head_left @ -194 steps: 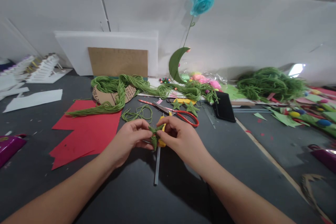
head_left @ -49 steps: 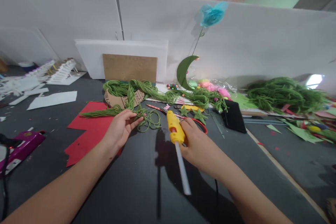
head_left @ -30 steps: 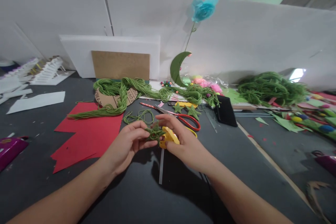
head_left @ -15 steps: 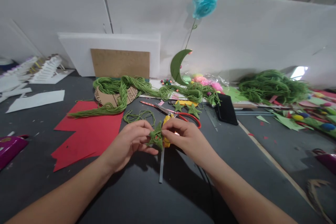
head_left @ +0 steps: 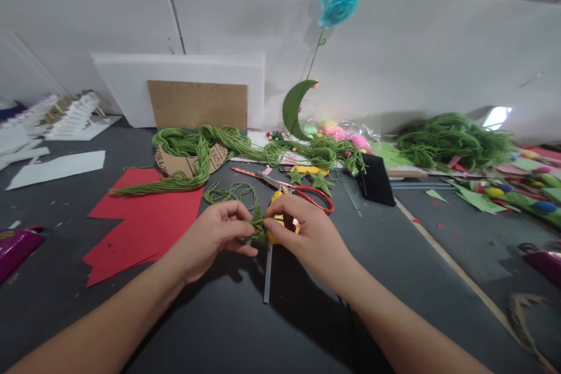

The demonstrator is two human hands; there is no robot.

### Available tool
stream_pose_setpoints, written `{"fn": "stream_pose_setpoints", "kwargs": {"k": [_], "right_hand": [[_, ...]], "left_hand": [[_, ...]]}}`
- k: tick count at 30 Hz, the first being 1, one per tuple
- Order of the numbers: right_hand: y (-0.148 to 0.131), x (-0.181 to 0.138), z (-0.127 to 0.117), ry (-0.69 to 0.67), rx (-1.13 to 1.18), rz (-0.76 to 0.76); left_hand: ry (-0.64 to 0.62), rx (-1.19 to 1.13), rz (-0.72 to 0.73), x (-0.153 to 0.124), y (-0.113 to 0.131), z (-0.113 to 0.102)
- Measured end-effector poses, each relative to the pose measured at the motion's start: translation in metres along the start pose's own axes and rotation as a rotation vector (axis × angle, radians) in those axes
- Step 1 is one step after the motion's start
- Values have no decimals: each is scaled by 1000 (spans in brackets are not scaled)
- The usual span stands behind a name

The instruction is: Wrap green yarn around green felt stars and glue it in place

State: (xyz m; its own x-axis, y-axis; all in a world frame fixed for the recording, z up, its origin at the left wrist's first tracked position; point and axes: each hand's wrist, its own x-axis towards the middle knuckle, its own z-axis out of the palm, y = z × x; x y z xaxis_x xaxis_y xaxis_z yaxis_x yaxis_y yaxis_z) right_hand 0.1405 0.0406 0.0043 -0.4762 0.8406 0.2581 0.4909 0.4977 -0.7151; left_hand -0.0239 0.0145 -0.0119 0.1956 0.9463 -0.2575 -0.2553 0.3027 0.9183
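Between the fingers of my left hand (head_left: 217, 236) is a small star wrapped in green yarn (head_left: 258, 225), with bits of red showing on it. My right hand (head_left: 307, 236) pinches green yarn at the star's right side, thumb against forefinger. Partly hidden under the right hand lies a yellow glue gun (head_left: 274, 237), a pale glue stick (head_left: 267, 280) sticking out towards me. Just beyond are red-handled scissors (head_left: 313, 191), their blades pointing left. Two more green stars (head_left: 322, 183) lie behind the scissors. A loose tangle of green yarn (head_left: 232, 191) rests beyond my left hand.
Red paper (head_left: 144, 222) lies at left, a skein of green yarn (head_left: 199, 158) on cardboard behind it. A black phone (head_left: 377, 180) and a big yarn heap (head_left: 456, 141) are to the right. A green crescent (head_left: 293, 110) with a blue flower (head_left: 339, 6) stands against the white board.
The view has shifted slightly. Both hands stay together at the star, which has turned a little and is more covered by the fingers.
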Motion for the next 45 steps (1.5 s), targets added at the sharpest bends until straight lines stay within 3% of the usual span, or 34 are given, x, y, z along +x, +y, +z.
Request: {"fn": "stream_pose_setpoints", "kwargs": {"k": [11, 20, 26, 35, 41, 45], "right_hand": [[-2, -6, -1, 84, -209, -164], [-1, -2, 4, 56, -36, 101], [0, 3, 2, -23, 292, 255], [-1, 1, 3, -71, 277, 285], [-3, 0, 5, -85, 266, 274], [-5, -2, 5, -24, 259, 239]], "left_hand": [[35, -135, -18, 2, -1, -2], [43, -63, 62, -2, -3, 3], [23, -22, 83, -3, -2, 5], [77, 296, 150, -3, 4, 2], [50, 133, 74, -3, 2, 5], [41, 66, 67, -3, -2, 4]]}}
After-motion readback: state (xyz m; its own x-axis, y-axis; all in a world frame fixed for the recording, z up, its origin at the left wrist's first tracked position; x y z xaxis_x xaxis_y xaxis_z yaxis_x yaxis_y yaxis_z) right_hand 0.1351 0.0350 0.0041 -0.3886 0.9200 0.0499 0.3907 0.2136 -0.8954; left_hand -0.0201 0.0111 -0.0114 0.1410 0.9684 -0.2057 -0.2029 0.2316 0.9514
